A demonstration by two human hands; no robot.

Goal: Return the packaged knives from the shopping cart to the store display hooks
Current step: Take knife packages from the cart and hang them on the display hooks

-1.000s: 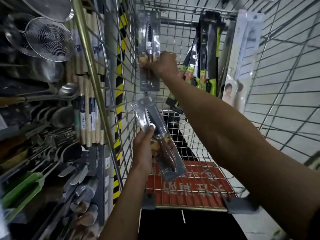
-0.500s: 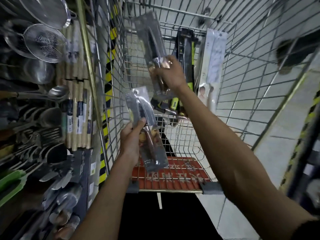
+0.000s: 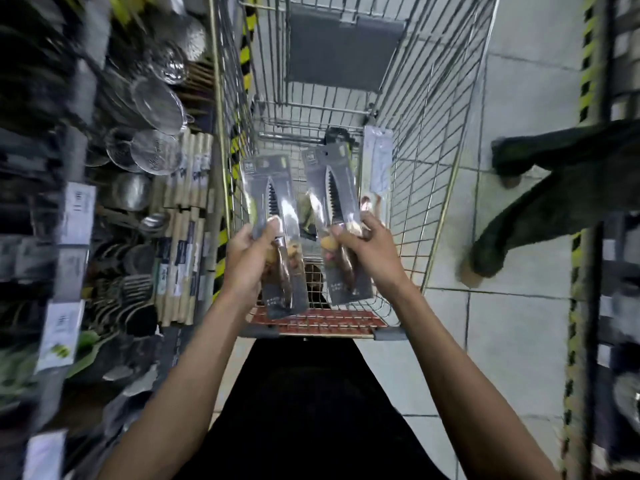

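Tiled floor (image 3: 512,341), utensil shelves (image 3: 145,188) crowding the left. Over the cart (image 3: 446,188), left hand (image 3: 247,261) curls round one knife pack (image 3: 280,202), right hand (image 3: 367,252) pinches a second pack (image 3: 330,181), both upright, side by side. Someone's leg (image 3: 554,202) stands on the right.

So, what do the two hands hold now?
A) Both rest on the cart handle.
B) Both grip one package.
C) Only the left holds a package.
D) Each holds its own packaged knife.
D: the left hand grips the left packaged knife, the right hand the right packaged knife.
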